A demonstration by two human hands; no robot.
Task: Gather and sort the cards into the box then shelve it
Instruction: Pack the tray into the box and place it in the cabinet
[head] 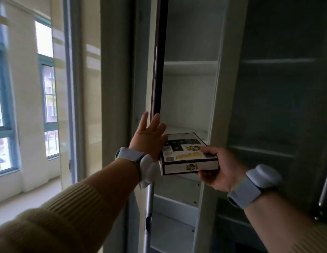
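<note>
At the cabinet's open shelf (186, 129), our right hand (216, 167) clamps its grip on the box (188, 154), thumb on top, its far end already over the shelf. Left of the box, our left hand (150, 137), fingers spread, braces the door (157, 70), probably keeping it clear.

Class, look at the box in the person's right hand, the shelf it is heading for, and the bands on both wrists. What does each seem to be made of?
Box: likely printed cardboard, with crisp folded edges and a slight sheen.
Shelf: probably white-laminated board; flat, matte, square-edged.
Wrist bands: look like soft fabric or silicone, matte pale blue, carrying smooth plastic-looking pods.
</note>
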